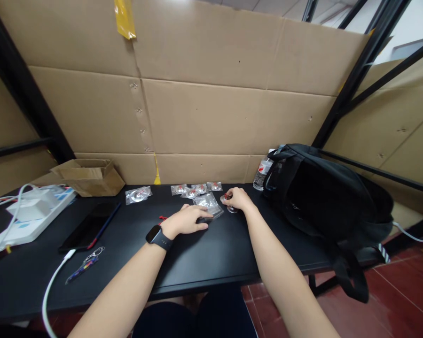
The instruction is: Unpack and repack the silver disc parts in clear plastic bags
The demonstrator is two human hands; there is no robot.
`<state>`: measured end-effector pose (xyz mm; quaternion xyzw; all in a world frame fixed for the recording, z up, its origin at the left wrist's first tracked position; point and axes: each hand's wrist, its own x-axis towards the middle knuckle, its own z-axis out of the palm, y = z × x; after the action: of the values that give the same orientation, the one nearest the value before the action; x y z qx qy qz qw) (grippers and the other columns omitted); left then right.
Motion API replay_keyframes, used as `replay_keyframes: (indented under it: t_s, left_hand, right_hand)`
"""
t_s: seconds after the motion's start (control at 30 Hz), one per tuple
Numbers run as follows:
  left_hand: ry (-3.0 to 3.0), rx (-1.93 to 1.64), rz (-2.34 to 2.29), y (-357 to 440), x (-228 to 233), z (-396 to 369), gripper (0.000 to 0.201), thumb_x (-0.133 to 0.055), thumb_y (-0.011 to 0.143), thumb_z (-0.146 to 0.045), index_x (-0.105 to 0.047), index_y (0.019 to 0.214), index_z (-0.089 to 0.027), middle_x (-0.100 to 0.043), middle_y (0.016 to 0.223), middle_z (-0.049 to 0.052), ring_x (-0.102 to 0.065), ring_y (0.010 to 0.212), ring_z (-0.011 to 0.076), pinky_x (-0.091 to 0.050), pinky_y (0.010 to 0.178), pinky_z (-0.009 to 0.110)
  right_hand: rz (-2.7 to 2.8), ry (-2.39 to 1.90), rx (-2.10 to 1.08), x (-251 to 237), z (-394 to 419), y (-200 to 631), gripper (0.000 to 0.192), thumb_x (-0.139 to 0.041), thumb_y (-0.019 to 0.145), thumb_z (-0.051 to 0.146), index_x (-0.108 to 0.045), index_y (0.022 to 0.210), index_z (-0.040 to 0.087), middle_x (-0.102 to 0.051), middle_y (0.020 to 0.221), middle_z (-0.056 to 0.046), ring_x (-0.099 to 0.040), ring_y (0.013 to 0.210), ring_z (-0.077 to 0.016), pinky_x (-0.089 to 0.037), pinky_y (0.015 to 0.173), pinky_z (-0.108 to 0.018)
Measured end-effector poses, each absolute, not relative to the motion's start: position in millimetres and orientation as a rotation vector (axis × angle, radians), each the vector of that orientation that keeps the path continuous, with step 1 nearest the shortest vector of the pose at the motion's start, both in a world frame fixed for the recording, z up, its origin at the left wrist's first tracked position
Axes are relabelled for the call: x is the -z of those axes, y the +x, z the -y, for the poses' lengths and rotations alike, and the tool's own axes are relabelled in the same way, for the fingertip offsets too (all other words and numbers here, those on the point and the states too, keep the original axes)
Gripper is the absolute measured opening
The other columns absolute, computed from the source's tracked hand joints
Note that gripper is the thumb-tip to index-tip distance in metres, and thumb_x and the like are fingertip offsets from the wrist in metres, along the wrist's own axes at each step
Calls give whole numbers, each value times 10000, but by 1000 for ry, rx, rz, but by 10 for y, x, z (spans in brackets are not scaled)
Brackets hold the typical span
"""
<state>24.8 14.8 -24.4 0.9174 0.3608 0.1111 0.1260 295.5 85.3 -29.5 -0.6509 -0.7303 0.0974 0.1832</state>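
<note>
My left hand [187, 219], with a dark watch [158, 236] and a red cord at the wrist, lies palm down on the black table with its fingers stretched out. Its fingertips touch the near edge of clear plastic bags [208, 202]. To the right, my right hand [238, 198] has its fingers closed on a small round shiny item with a red part [229, 206]; the fingers partly cover it. Behind the clear bags are several small packets [192, 191] with round silvery and red contents. Farther left lies another clear packet [138, 195] with silvery rings.
A black backpack [324, 197] and a water bottle [262, 174] stand at right. On the left are a paper bag [95, 177], a white power strip [35, 220], a tablet [86, 227] with a cable, and a keychain [84, 266]. Cardboard walls the back.
</note>
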Motion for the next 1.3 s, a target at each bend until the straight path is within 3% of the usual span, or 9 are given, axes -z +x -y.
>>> replay_keyframes:
  t_s: [0.33, 0.47, 0.57, 0.67, 0.77, 0.9, 1.03, 1.2, 1.3]
  left_hand:
    - [2664, -476, -1017, 244, 271, -183, 510, -666, 865, -343, -594, 1369, -374, -612, 1432, 44, -573, 1309, 270, -415, 1073, 393]
    - [2620, -712, -1061, -50, 91, -286, 438, -582, 902, -323, -623, 1338, -302, -632, 1403, 51, -578, 1296, 247, -392, 1128, 374]
    - [2516, -819, -1300, -371, -28, -377, 366, -499, 907, -290, -694, 1212, -235, -719, 1248, 64, -657, 1156, 239, -456, 1056, 348]
    - [2405, -705, -1487, -633, -35, -448, 328, -552, 854, -357, -740, 1089, -226, -750, 1170, 66, -677, 1087, 262, -481, 1000, 349]
    - [2293, -474, -1515, -802, 43, -499, 315, -636, 764, -418, -762, 989, -237, -781, 1071, 49, -700, 994, 254, -502, 931, 320]
    - [2162, -285, -1438, -897, 109, -519, 354, -721, 655, -452, -779, 930, -237, -801, 961, 25, -719, 892, 232, -515, 829, 279]
    - [2155, -210, -1398, -827, 64, -473, 288, -732, 642, -428, -797, 842, -232, -803, 879, 19, -718, 813, 215, -498, 746, 255]
    - [2175, -108, -1461, -639, 39, -407, 162, -696, 656, -326, -792, 742, -228, -784, 769, 16, -700, 728, 200, -475, 667, 248]
    - [2239, -64, -1497, -549, 46, -379, 125, -649, 660, -243, -768, 697, -242, -772, 738, -1, -683, 689, 184, -464, 678, 251]
  right_hand:
    - [1983, -1907, -245, 207, -771, 2832, 319, -831, 664, 358, -767, 967, 284, -772, 1002, -46, -708, 974, -239, -479, 726, -264]
    - [2030, -1903, -277, 239, -796, 2828, 243, -785, 729, 402, -771, 926, 260, -770, 1006, -71, -708, 964, -251, -483, 735, -278]
    - [2077, -1848, -305, 227, -814, 2892, 237, -740, 787, 419, -768, 941, 242, -767, 1037, -81, -703, 989, -251, -484, 766, -278]
    - [2111, -1802, -302, 177, -800, 3032, 386, -798, 728, 425, -755, 1041, 205, -736, 1150, -108, -683, 1051, -261, -490, 819, -276]
    - [2181, -1808, -398, 139, -760, 3174, 561, -908, 552, 391, -754, 1052, 188, -746, 1102, -99, -695, 985, -261, -501, 794, -273]
    - [2234, -1852, -586, 144, -731, 3227, 459, -924, 499, 300, -773, 922, 209, -778, 917, -39, -709, 820, -214, -497, 711, -252]
    - [2229, -1855, -573, 144, -733, 3189, 373, -911, 519, 292, -774, 853, 198, -778, 868, -37, -704, 775, -197, -492, 682, -243]
    - [2229, -1848, -555, 97, -700, 3183, 336, -896, 532, 283, -777, 834, 194, -772, 844, -30, -700, 766, -196, -477, 657, -239]
    - [2217, -1778, -512, 71, -682, 3181, 363, -871, 579, 285, -779, 917, 194, -768, 881, -26, -693, 778, -185, -472, 666, -237]
